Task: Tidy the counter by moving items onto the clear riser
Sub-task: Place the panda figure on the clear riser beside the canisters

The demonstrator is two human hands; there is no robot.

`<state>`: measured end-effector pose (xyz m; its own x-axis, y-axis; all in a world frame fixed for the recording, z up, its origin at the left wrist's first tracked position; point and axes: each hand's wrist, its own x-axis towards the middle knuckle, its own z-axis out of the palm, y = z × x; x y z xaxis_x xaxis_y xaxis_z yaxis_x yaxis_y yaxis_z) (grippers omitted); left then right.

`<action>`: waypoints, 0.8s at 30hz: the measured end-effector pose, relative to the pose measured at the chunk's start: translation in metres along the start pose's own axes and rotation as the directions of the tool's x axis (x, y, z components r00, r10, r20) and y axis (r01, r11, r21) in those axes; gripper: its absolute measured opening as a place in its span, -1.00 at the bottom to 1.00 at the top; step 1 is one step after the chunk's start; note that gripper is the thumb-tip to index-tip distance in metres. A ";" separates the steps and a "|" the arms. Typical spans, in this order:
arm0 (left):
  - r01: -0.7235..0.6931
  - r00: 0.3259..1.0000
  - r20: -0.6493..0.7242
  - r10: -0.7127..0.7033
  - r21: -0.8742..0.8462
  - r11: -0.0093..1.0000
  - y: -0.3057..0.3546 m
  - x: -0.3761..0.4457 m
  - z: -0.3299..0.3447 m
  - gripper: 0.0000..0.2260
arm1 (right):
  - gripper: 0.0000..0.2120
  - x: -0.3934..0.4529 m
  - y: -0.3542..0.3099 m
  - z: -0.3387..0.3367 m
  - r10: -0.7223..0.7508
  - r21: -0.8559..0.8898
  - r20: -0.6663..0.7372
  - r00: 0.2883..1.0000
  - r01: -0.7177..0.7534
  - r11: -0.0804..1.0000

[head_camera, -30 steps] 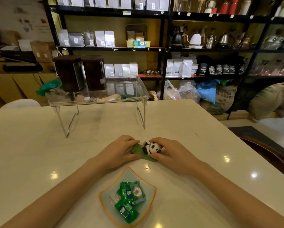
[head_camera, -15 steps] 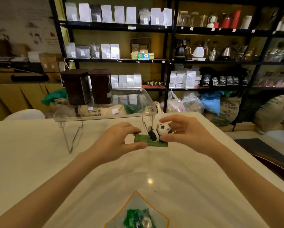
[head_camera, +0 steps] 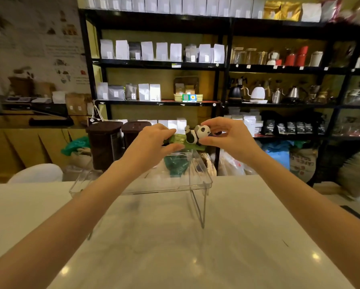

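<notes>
A small panda figurine (head_camera: 196,134) lying on a green base is held in the air between both hands, above the back right part of the clear riser (head_camera: 204,182). My left hand (head_camera: 152,146) pinches the left end of the green base. My right hand (head_camera: 227,136) grips the panda's right side. The riser is a transparent tray on thin legs standing on the white counter (head_camera: 174,247); its top holds nothing that I can make out.
Behind the counter stand two dark brown canisters (head_camera: 104,142), sacks and bags on the floor, and black shelves (head_camera: 158,63) of white pouches and kettles. A white chair back (head_camera: 37,174) shows at the left edge.
Both hands lifted the panda figurine off the counter and carried it up and away, over the riser. The view tilted up, so the candy dish near me dropped out of sight.
</notes>
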<state>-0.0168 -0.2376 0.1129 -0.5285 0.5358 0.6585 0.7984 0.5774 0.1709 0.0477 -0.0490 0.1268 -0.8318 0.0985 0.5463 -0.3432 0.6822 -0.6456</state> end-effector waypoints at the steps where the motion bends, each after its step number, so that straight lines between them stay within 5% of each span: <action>1: 0.009 1.000 -0.003 -0.009 0.017 1.000 -0.004 0.006 0.005 -0.61 | -0.64 0.008 0.006 0.003 0.002 -0.033 -0.002 1.000 -0.002 0.999; 8: 0.099 0.995 0.023 -0.101 0.089 0.991 -0.021 0.035 0.048 -0.73 | -0.64 0.053 0.045 0.019 -0.028 -0.272 0.026 0.999 0.034 0.962; 18: 0.273 0.908 0.257 -0.331 0.235 0.933 -0.045 0.053 0.095 -0.75 | -0.71 0.081 0.087 0.058 0.042 -0.251 0.080 0.996 -0.020 0.968; 24: 0.238 0.889 0.318 -0.330 0.296 0.925 -0.052 0.055 0.101 -0.79 | -0.68 0.085 0.097 0.063 0.076 -0.259 0.107 0.991 -0.046 0.965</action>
<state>-0.1164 -0.1759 0.0664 -0.8252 0.4814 0.2953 0.5274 0.8440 0.0979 -0.0840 -0.0202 0.0773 -0.8974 0.0721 0.4354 -0.1795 0.8416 -0.5094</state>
